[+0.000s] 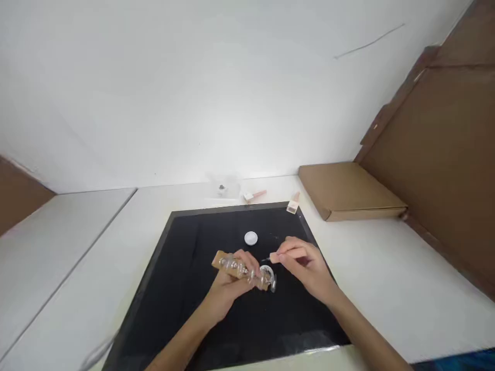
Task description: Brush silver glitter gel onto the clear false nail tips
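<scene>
My left hand (235, 281) is wrapped round a tan wooden strip (220, 258) with a row of clear, shiny round pieces along it. Just past its right end is a small round white-rimmed container (267, 269); whether the strip touches it is unclear. In my right hand (307, 265) is a slim peach-handled tool (275, 257), pinched between thumb and fingers. Its thin dark tip points left, close above the white-rimmed container. Farther back lies a small round white lid (251, 238) on the black mat (216, 226).
Behind the mat lie a clear plastic piece (228, 188) and a white-ended item with a pink handle (255, 196). A similar one (293, 205) rests on the mat's far right corner. A flat cardboard box (348, 188) stands back right, beside a tall cardboard panel (436, 144).
</scene>
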`<state>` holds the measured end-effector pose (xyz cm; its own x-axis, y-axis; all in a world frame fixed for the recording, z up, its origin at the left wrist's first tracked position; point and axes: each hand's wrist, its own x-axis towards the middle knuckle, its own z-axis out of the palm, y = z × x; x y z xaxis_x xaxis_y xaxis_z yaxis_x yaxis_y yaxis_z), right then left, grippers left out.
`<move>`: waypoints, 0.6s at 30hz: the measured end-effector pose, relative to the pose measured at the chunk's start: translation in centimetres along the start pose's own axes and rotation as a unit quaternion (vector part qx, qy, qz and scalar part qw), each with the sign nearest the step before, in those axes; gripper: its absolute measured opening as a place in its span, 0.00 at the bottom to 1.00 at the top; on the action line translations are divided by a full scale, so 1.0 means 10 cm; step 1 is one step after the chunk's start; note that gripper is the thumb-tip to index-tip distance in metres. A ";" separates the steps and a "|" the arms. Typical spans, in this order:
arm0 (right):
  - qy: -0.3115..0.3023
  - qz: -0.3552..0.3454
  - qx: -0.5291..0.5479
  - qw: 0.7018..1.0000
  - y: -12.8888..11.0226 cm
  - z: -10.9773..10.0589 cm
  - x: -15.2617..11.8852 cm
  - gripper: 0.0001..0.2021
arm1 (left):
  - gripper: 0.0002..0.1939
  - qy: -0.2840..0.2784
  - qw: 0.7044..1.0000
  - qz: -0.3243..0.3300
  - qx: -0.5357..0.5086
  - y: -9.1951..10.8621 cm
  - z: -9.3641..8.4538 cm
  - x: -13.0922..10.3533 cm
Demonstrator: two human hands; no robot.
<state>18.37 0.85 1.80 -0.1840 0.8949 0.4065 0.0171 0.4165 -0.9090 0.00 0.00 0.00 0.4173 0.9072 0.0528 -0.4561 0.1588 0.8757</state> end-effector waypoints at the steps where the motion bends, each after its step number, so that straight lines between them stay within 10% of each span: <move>1: 0.004 0.005 0.008 1.000 0.00 -0.01 0.00 0.08 | 0.08 0.006 1.000 -0.006 0.003 0.01 0.00 -0.01; 18: -0.076 0.030 0.073 0.994 0.00 -0.02 -0.05 0.06 | 0.11 0.068 0.991 -0.081 -0.076 0.05 0.02 0.00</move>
<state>18.66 0.41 1.57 -0.3342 0.8780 0.3426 -0.1076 0.3256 -0.9394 -0.05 0.00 0.54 0.3894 0.9075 -0.1575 -0.5086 0.3544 0.7847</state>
